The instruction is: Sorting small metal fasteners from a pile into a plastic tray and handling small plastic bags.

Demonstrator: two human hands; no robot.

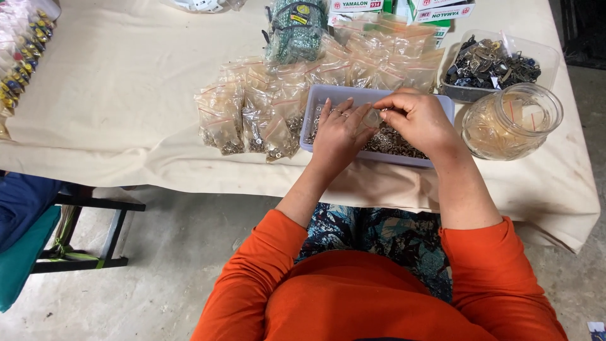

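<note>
My left hand and my right hand meet over a pale lilac plastic tray filled with small metal parts. Between the fingertips of both hands I pinch a small clear plastic bag, held just above the tray. The bag's contents are hidden by my fingers. Both forearms come up from orange sleeves at the bottom of the view.
Several small filled clear bags lie left of and behind the tray on the cream tablecloth. A glass jar of rubber bands stands at the right, and behind it a clear tub of dark metal parts. A chair sits at lower left.
</note>
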